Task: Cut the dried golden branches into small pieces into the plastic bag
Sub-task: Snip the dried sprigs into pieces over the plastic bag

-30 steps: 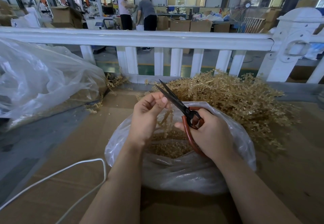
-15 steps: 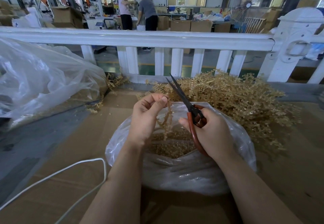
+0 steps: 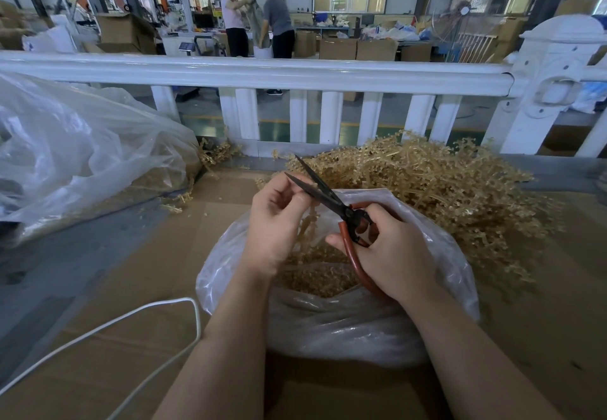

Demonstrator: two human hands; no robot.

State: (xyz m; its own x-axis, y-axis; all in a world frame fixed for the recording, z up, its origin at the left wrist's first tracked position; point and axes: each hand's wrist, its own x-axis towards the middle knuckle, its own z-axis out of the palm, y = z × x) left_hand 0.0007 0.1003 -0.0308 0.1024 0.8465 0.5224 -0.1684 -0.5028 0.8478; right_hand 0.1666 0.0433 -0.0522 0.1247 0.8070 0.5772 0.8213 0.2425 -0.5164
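My left hand (image 3: 274, 222) pinches a thin golden sprig (image 3: 308, 226) that hangs over the mouth of a clear plastic bag (image 3: 345, 324). My right hand (image 3: 391, 249) grips red-handled scissors (image 3: 331, 201); their dark blades are parted, tips up and to the left beside my left fingertips, right by the top of the sprig. Cut golden pieces (image 3: 315, 275) lie inside the bag. A big heap of dried golden branches (image 3: 437, 186) lies behind and to the right of the bag on the cardboard-covered table (image 3: 138, 288).
A large crumpled clear plastic bag (image 3: 75, 153) holding some golden bits lies at the left. A white cord (image 3: 131, 316) loops across the cardboard near me. A white railing (image 3: 295, 73) borders the table's far side; two people stand beyond it among boxes.
The scissors have tilted back to the left and lowered, with the blades opening next to my left fingertips. My left hand has kept its pinch on the sprig.
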